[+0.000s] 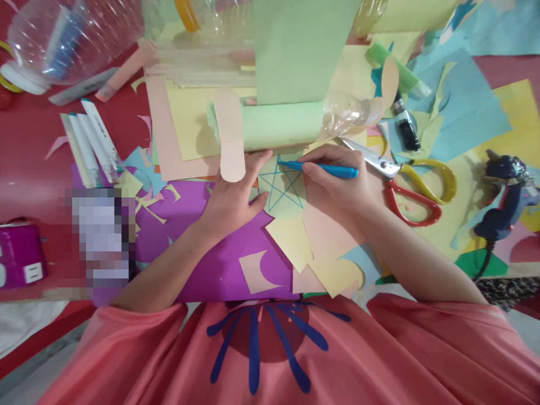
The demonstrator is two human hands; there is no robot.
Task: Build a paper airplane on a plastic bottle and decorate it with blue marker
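A blue marker (pixel 329 168) is held in my right hand (pixel 335 177), its tip at the upper point of a star drawn in blue lines on a pale green paper (pixel 274 194). Fingers spread, my left hand (pixel 236 197) lies flat at the left edge of that paper. A plastic bottle wrapped in light green paper (pixel 282 124) lies just beyond both hands. From its left end a pale peach paper strip (pixel 233 160) hangs over the back of my left hand. Scissors (pixel 394 169) with one yellow and one red handle lie open to the right of my right hand.
Several white markers (pixel 90 143) and a blurred-out object (pixel 101 233) lie at left. A large clear bottle (pixel 84 39) is at the upper left. A dark glue gun (pixel 504 197) with a cord rests at right. Purple paper (pixel 198 264) and coloured scraps cover the near table.
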